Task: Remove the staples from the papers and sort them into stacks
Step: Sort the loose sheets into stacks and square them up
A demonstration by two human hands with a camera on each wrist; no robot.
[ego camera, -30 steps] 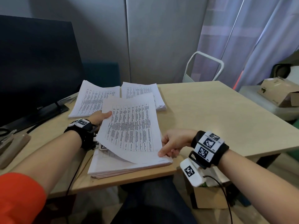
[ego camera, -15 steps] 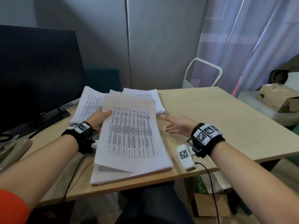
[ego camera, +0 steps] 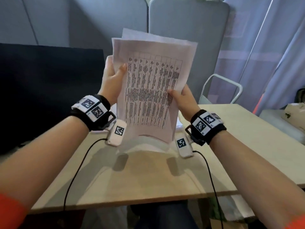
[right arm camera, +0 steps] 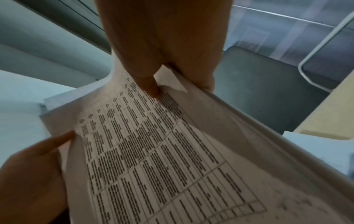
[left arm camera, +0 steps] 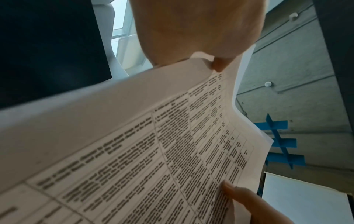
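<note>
A thick sheaf of printed papers [ego camera: 151,90] with a table of text on the front page stands upright in the air above the desk. My left hand [ego camera: 112,76] grips its left edge high up, thumb on the front page. My right hand [ego camera: 183,100] grips the right edge lower down, thumb also on the front. The left wrist view shows the papers [left arm camera: 153,151] pinched under my left hand [left arm camera: 195,30]. In the right wrist view the papers [right arm camera: 162,151] are held by my right hand [right arm camera: 162,45]. No staple is visible.
The light wooden desk [ego camera: 148,179] lies below the hands. A dark monitor [ego camera: 41,88] stands at the left. Another paper stack [ego camera: 179,126] peeks out behind my right wrist. A white chair frame [ego camera: 221,86] and a cardboard box [ego camera: 295,111] are at the right.
The sheaf that lay flat on the desk is now lifted upright off it. My right hand, open half a second ago, has taken hold of its right edge.
</note>
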